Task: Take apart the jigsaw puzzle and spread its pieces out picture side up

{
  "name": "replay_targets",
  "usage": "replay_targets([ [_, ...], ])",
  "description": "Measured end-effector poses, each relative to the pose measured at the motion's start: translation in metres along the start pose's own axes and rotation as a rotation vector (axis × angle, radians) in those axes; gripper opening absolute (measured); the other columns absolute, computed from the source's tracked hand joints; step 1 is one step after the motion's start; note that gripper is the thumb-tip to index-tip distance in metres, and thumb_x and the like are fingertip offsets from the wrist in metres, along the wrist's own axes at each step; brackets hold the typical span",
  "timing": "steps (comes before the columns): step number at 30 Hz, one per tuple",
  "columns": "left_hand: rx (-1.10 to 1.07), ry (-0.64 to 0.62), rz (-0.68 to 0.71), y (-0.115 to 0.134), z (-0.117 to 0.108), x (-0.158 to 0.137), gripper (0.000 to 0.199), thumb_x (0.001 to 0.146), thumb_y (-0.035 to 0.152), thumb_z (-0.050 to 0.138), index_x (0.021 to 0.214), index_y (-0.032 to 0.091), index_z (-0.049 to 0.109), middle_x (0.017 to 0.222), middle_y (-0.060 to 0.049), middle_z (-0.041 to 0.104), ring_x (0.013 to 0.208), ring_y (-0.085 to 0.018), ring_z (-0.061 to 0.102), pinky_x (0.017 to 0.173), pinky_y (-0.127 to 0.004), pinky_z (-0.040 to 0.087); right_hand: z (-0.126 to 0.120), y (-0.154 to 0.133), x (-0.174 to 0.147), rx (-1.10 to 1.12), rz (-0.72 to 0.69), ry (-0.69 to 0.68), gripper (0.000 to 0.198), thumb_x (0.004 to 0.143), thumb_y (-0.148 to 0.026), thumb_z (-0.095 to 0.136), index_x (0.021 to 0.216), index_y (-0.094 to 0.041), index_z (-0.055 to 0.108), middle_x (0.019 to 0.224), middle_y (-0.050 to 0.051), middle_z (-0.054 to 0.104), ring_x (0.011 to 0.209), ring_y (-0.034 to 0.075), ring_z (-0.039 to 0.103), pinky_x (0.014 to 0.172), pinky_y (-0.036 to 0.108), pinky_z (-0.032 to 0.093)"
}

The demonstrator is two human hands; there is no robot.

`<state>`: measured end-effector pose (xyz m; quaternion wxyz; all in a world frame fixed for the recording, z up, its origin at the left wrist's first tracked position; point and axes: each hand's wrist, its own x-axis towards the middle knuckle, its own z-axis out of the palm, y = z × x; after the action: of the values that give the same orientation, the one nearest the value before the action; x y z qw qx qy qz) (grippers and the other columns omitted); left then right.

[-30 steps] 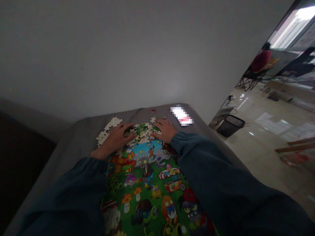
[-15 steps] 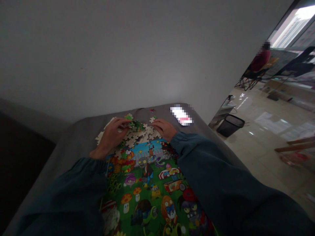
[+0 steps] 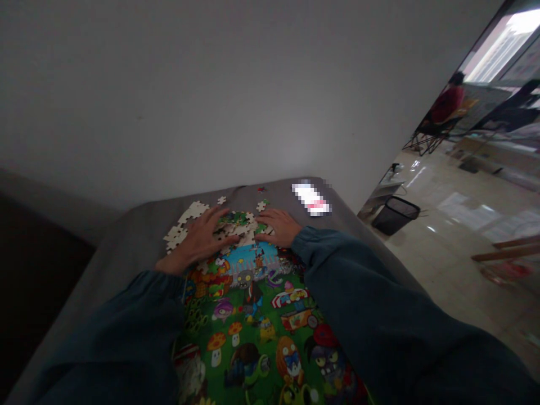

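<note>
A jigsaw puzzle [image 3: 248, 337] with cartoon plants and zombies on green stretches along the table toward me. Beyond its blue top strip lies a heap of loose puzzle pieces [image 3: 242, 229], some face down and beige, others green. My left hand [image 3: 202, 236] rests at the heap's left side, fingers spread, thumb pointing right. On the right side, my right hand [image 3: 280, 226] lies over the pieces with its fingers apart. Neither hand grips anything that I can see. Joined beige pieces [image 3: 194, 211] lie left of my left hand.
A lit phone [image 3: 311, 198] lies at the back right of the grey-covered table [image 3: 139, 230]. Single pieces [image 3: 221, 200] sit near the back edge. A wall [image 3: 253, 101] rises behind. On the floor at right stands a black bin [image 3: 394, 215]; a person [image 3: 449, 101] sits far off.
Both hands have opened from a pinch and spread over the heap from its two sides. A piece near the back edge, green before, now shows beige. The assembled part has not moved.
</note>
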<state>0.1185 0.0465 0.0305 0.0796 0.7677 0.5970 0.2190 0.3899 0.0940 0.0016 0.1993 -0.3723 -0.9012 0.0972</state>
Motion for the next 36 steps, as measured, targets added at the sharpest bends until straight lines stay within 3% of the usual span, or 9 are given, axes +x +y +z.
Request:
replay_targets([
  [4, -0.002, -0.085, 0.056, -0.001, 0.003, 0.002, 0.072, 0.079, 0.071, 0.063, 0.134, 0.023, 0.063, 0.14, -0.014, 0.063, 0.13, -0.037, 0.056, 0.112, -0.057, 0.038, -0.001, 0.001, 0.001, 0.044, -0.041, 0.033, 0.048, 0.092, -0.043, 0.072, 0.134, -0.021, 0.065, 0.132, 0.013, 0.067, 0.127, 0.03, 0.056, 0.106, 0.051, 0.043],
  [13, -0.06, 0.018, 0.149, 0.004, -0.008, 0.004, 0.06, 0.081, 0.072, 0.065, 0.118, 0.025, 0.071, 0.12, -0.01, 0.072, 0.113, -0.032, 0.064, 0.105, -0.051, 0.047, 0.0, 0.005, 0.005, 0.112, -0.101, 0.122, 0.024, 0.097, -0.016, 0.062, 0.119, -0.021, 0.071, 0.114, 0.008, 0.07, 0.108, 0.02, 0.064, 0.098, 0.036, 0.05],
  [24, -0.152, 0.23, 0.072, 0.005, -0.017, 0.004, 0.044, 0.09, 0.051, 0.058, 0.12, 0.021, 0.068, 0.111, -0.009, 0.068, 0.087, -0.022, 0.068, 0.083, -0.038, 0.058, -0.001, 0.008, 0.003, 0.11, -0.017, 0.318, 0.036, 0.102, -0.025, 0.05, 0.136, -0.022, 0.06, 0.127, 0.011, 0.068, 0.12, 0.025, 0.061, 0.108, 0.045, 0.047],
  [28, -0.176, 0.24, 0.033, -0.001, -0.02, 0.007, 0.052, 0.093, 0.053, 0.05, 0.131, 0.018, 0.059, 0.119, -0.011, 0.067, 0.096, -0.022, 0.069, 0.086, -0.037, 0.059, -0.003, 0.005, 0.003, 0.093, 0.047, 0.306, 0.04, 0.102, -0.027, 0.052, 0.142, -0.022, 0.055, 0.13, 0.01, 0.068, 0.122, 0.025, 0.061, 0.109, 0.046, 0.046],
  [31, -0.147, 0.148, 0.034, -0.005, -0.019, 0.009, 0.064, 0.09, 0.061, 0.051, 0.137, 0.018, 0.056, 0.123, -0.013, 0.067, 0.106, -0.026, 0.068, 0.094, -0.043, 0.057, -0.005, 0.0, 0.002, 0.058, 0.06, 0.217, 0.048, 0.101, -0.033, 0.056, 0.146, -0.016, 0.05, 0.13, 0.013, 0.068, 0.123, 0.026, 0.06, 0.108, 0.044, 0.045],
  [36, -0.036, -0.05, 0.018, -0.001, -0.002, 0.001, 0.091, 0.073, 0.073, 0.069, 0.147, 0.022, 0.051, 0.146, -0.018, 0.057, 0.132, -0.041, 0.054, 0.109, -0.062, 0.042, -0.005, -0.008, -0.001, -0.056, 0.041, 0.011, 0.074, 0.094, -0.056, 0.065, 0.153, -0.017, 0.044, 0.147, 0.017, 0.056, 0.135, 0.035, 0.049, 0.11, 0.054, 0.039],
])
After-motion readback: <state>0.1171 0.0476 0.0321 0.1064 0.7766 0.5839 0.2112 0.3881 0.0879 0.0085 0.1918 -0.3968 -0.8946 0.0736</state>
